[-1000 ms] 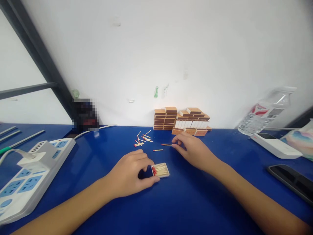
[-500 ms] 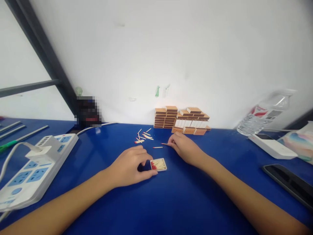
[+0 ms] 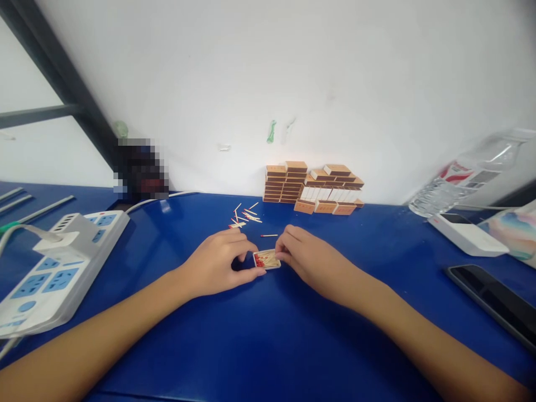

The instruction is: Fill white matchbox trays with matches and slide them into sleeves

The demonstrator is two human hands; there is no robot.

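A small white matchbox tray (image 3: pixel 273 266) with red-headed matches inside lies on the blue table. My left hand (image 3: pixel 224 261) grips its left end between thumb and fingers. Over the tray's right end, the fingers of my right hand (image 3: pixel 299 254) are pinched together on a match, mostly hidden by the fingertips. One single match (image 3: pixel 269 235) lies just behind the tray. Farther back and to the left is a loose scatter of matches (image 3: pixel 251 212). Matchboxes (image 3: pixel 285 183) stand stacked against the wall, with more boxes (image 3: pixel 329 192) piled beside them on the right.
On the left are a white power strip (image 3: pixel 75 279) with a plugged-in adapter and thin rods (image 3: pixel 46 208). At the right stand a tilted plastic bottle (image 3: pixel 460 176), a white device (image 3: pixel 469 237) and a black phone (image 3: pixel 494 301).
My right hand has moved left and nearer with its match, from beside the single match to the tray's right end. My left hand still holds the tray. The head view has tilted down slightly.
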